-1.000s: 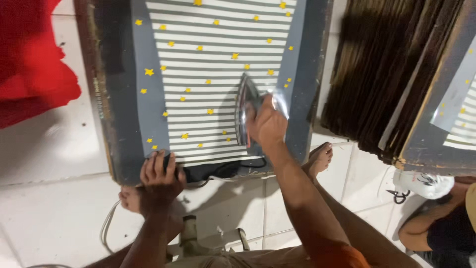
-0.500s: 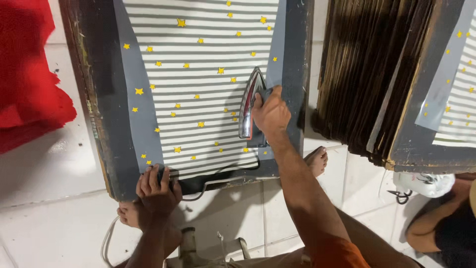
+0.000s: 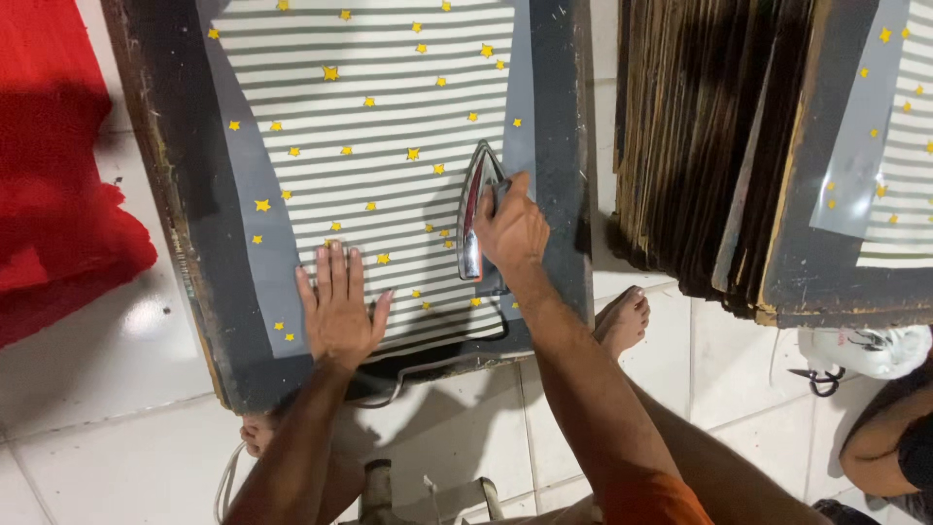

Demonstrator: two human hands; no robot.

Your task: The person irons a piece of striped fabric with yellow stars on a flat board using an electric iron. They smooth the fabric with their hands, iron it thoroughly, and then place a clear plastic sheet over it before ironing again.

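Right hand [image 3: 512,230] clamped around the handle of a metal clothes iron [image 3: 476,209], sole pressed on the striped, star-printed fabric [image 3: 369,126] near its right edge; left hand [image 3: 337,306] flat, fingers spread, on the fabric's lower part. Fabric stretched over a dark board [image 3: 180,194]; stacked boards [image 3: 709,146] to the right; red cloth [image 3: 49,165] on the tiled floor [image 3: 97,389].

The slim pointed iron [image 3: 472,209] has a glossy, mirror-bright metal side. The grey-and-white striped cloth with yellow stars [image 3: 379,146] looks smooth and matt. The dark board under it [image 3: 175,194] has a rough, worn wooden edge. The white floor tiles [image 3: 107,428] shine glossy.
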